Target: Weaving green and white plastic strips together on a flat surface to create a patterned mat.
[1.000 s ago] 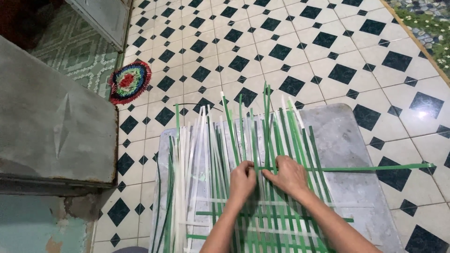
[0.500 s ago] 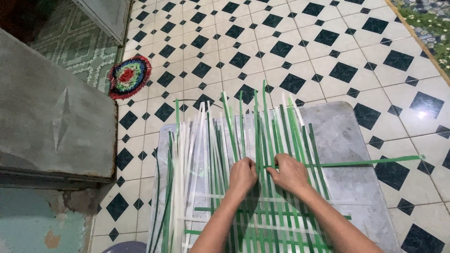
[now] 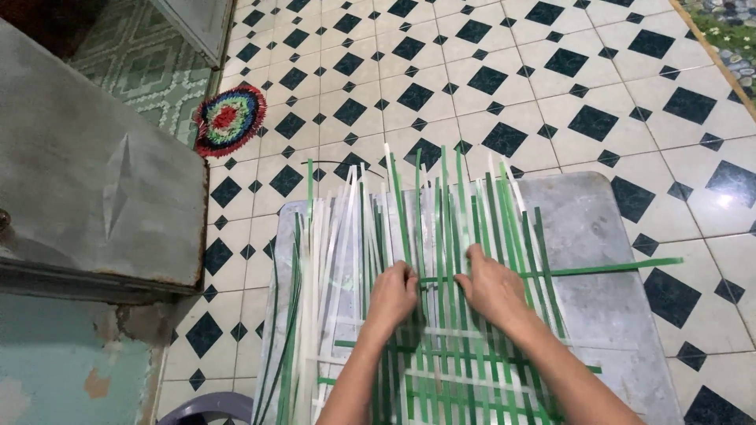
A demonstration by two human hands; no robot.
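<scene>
Fingers of the left hand (image 3: pixel 391 293) and right hand (image 3: pixel 492 285) curl down, pinching among upright green and white strips (image 3: pixel 417 236); a horizontal green strip (image 3: pixel 614 268) runs rightward from them across the grey board (image 3: pixel 598 236).

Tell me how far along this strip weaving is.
Done: several green and white cross strips already run through the upright strips in the woven part nearest the person. In hand: the left hand and right hand press on the strips at the newest green cross strip, whose free end sticks out to the right over the grey board. Left: the loose strip ends beyond the hands lie unwoven.
</scene>
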